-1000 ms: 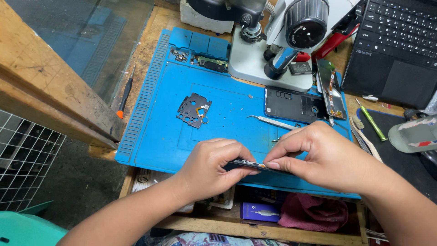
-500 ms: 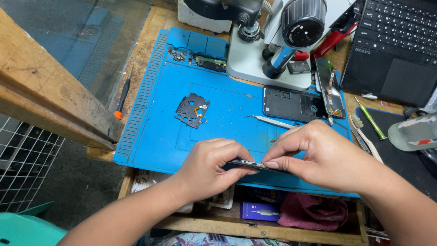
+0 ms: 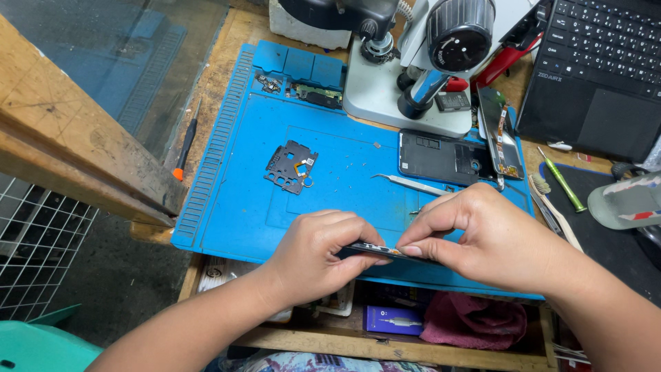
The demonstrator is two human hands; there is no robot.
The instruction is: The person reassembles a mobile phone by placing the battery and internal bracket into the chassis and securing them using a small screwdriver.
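Head view is showing both hands meeting at the near edge of a blue work mat (image 3: 241, 207) on the wooden table (image 3: 227, 48). Left hand (image 3: 313, 255) and right hand (image 3: 482, 238) are each pinching an end of a thin dark phone part (image 3: 375, 251) — fingers closed tight on it, held edge-on just above the mat's near border. Farther off, tweezers (image 3: 410, 184) are lying beside a dark phone frame (image 3: 441, 155), and a small metal shield plate (image 3: 292, 167) is resting to the left. A microscope (image 3: 420, 62) is standing at the far side — a laptop (image 3: 599, 69) sitting to its right.
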